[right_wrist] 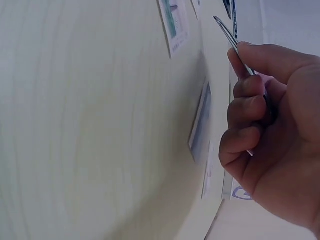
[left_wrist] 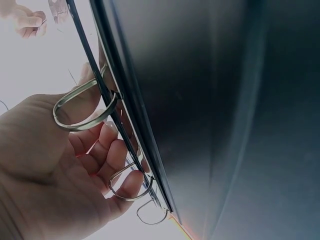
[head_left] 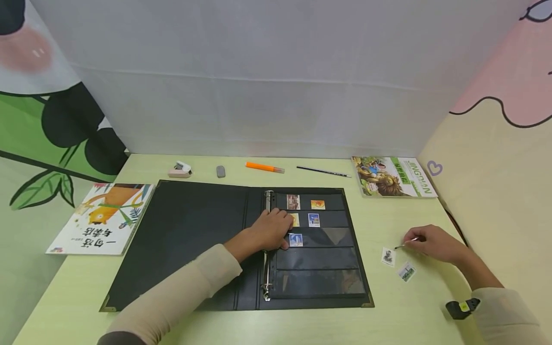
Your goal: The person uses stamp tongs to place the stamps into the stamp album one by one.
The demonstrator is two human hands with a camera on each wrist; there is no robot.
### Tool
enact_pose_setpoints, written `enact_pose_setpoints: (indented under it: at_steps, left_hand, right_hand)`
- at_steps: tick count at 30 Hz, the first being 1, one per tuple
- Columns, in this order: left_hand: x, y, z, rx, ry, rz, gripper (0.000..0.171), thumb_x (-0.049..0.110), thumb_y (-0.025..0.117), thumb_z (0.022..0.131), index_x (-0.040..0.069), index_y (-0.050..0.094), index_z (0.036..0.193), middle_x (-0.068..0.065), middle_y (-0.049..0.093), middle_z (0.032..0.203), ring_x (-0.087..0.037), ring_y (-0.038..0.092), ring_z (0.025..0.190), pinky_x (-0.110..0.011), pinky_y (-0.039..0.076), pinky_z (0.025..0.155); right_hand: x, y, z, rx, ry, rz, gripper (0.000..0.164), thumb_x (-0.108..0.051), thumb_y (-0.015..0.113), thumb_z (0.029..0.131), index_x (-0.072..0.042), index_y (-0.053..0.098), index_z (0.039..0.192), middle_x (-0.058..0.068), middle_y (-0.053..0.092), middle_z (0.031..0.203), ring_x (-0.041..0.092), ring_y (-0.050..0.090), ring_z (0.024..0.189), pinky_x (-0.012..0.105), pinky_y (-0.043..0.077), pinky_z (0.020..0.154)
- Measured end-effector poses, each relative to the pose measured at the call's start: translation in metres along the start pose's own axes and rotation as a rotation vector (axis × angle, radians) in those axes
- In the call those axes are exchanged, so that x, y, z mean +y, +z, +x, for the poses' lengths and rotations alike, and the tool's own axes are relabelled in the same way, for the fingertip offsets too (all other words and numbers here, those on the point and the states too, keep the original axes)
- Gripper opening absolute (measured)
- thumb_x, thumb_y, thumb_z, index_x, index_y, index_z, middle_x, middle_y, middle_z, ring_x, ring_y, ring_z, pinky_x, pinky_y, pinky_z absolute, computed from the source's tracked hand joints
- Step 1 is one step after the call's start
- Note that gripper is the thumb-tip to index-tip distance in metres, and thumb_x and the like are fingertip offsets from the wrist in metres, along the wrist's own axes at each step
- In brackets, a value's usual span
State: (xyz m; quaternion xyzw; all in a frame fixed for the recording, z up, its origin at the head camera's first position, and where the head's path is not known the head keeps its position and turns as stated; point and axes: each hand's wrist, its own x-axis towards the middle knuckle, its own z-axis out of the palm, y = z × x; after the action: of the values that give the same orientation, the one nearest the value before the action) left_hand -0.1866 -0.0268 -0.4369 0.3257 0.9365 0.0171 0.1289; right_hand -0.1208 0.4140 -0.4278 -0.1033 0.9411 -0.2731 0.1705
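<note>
My right hand (head_left: pixel 431 243) holds metal tweezers (right_wrist: pixel 231 33) between thumb and fingers, their tips pointing left close to a loose stamp (head_left: pixel 388 257) with a dark figure. A second loose stamp (head_left: pixel 407 271), with a green picture, lies just below it on the table. My left hand (head_left: pixel 272 230) rests on the black pocket page (head_left: pixel 319 282) of an open ring binder (head_left: pixel 202 239), beside the metal rings (left_wrist: pixel 82 107), fingers loosely bent. It partly covers a yellow stamp (head_left: pixel 295 220). A blue stamp (head_left: pixel 295 240) shows beside the thumb; several stamps sit in the upper pockets.
Along the back of the table lie a stapler (head_left: pixel 180 169), a grey eraser (head_left: pixel 221 171), an orange marker (head_left: pixel 265 167) and a pencil (head_left: pixel 324 171). One picture book (head_left: pixel 105 218) lies left of the binder, another book (head_left: pixel 393 177) at the back right.
</note>
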Motion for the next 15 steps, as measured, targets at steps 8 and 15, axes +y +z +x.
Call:
enact_pose_setpoints:
  at_steps: [8,15]
  left_hand:
    - [-0.0004,-0.0038,-0.0025,0.006,0.015,0.013,0.046,0.047,0.075,0.078,0.020,0.053,0.110,0.000,0.058,0.116,-0.019,0.049,0.103,-0.044,0.042,0.096]
    - [0.0010,-0.0039,-0.0022,0.002,0.017,0.010,0.046,0.046,0.075,0.078,0.020,0.054,0.110,0.000,0.058,0.117,-0.019,0.049,0.105,-0.044,0.041,0.096]
  right_hand:
    - [0.0070,-0.0013,-0.0047,-0.035,-0.004,0.037,0.013,-0.022,0.063,0.092,-0.011,0.069,0.097,-0.001,0.068,0.089,-0.003,0.051,0.074,0.020,0.043,0.065]
    - [0.0048,0.0054,-0.0023,-0.011,-0.006,0.015,0.009,-0.024,0.066,0.090,-0.016,0.070,0.091,-0.005,0.068,0.083,-0.002,0.055,0.073,0.020,0.043,0.066]
